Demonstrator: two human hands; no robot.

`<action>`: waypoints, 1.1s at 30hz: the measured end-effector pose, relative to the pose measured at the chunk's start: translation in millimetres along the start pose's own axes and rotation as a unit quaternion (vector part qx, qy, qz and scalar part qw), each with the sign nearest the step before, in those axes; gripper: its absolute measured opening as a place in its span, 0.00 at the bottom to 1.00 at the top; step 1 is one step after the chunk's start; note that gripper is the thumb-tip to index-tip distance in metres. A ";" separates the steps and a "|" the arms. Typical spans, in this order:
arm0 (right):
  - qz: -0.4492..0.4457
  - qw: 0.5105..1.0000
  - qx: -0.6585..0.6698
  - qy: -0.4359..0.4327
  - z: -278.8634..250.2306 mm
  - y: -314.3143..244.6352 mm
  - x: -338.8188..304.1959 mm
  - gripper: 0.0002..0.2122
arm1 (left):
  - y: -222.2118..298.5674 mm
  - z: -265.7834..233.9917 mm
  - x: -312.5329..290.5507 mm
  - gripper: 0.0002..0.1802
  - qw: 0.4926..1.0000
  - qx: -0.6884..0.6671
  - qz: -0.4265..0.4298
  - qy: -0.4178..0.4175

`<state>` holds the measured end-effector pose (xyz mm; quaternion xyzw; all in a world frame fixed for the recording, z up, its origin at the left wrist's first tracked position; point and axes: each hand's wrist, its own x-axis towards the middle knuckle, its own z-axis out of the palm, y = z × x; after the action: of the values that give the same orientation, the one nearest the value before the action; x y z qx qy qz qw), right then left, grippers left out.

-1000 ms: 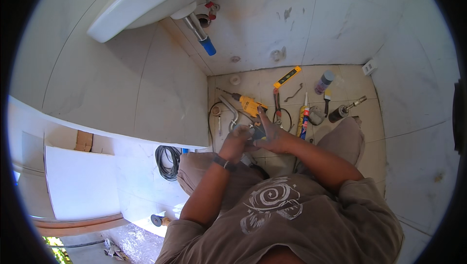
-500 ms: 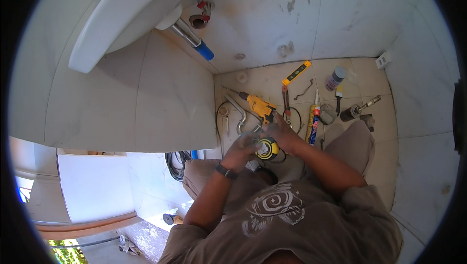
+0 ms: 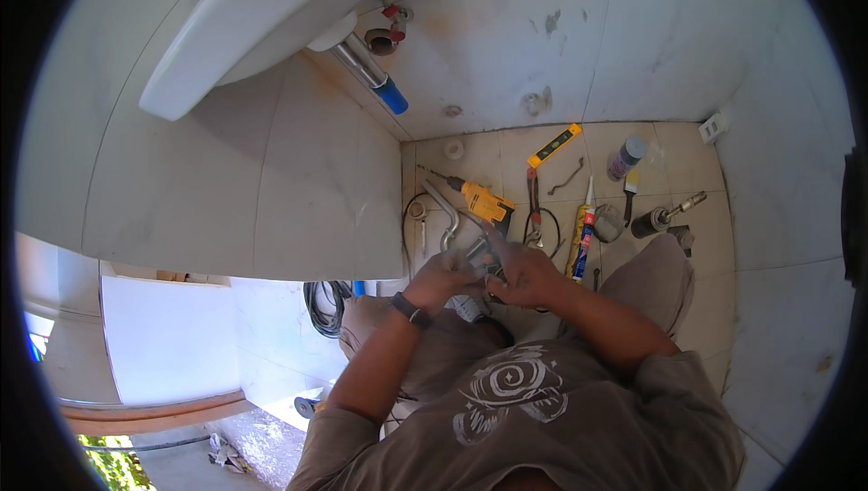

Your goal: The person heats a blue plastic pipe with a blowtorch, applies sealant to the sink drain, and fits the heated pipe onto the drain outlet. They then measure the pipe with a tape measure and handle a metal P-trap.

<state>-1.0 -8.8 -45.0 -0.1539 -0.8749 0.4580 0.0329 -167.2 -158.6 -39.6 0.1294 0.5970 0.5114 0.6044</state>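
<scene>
My left hand (image 3: 441,279), with a dark watch (image 3: 411,310) on its wrist, is closed in front of my knees. Its fingers are curled round something I cannot make out. My right hand (image 3: 528,276) meets it from the right, forefinger stretched forward, the other fingers curled against a small thing hidden between the hands. Just beyond them lies a yellow and black power drill (image 3: 486,203) with a long bit pointing left. A bent chrome pipe (image 3: 447,218) lies beside the drill, and red-handled pliers (image 3: 534,202) rest to its right.
A white basin (image 3: 262,21) with a blue-ended chrome drainpipe (image 3: 362,66) hangs at upper left. On the floor at right are a yellow spirit level (image 3: 554,145), a sealant tube (image 3: 581,238), a spray can (image 3: 626,158), a brush (image 3: 630,193) and a caulking gun (image 3: 655,220).
The yellow and black tape measure seen between my hands is no longer visible. My hands have drawn closer together, the right one turning with its forefinger out. The view has shifted slightly.
</scene>
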 end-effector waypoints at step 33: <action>0.254 0.843 0.472 -0.046 40.5 -53.1 171.2 0.20 | 111.7 -126.8 57.2 0.24 0.955 0.082 0.191 0.211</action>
<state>-184.4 -17.9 -39.6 -0.3157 -0.4838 0.8143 -0.0559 -340.8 -122.5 -19.9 0.1790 0.7155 0.5818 0.3429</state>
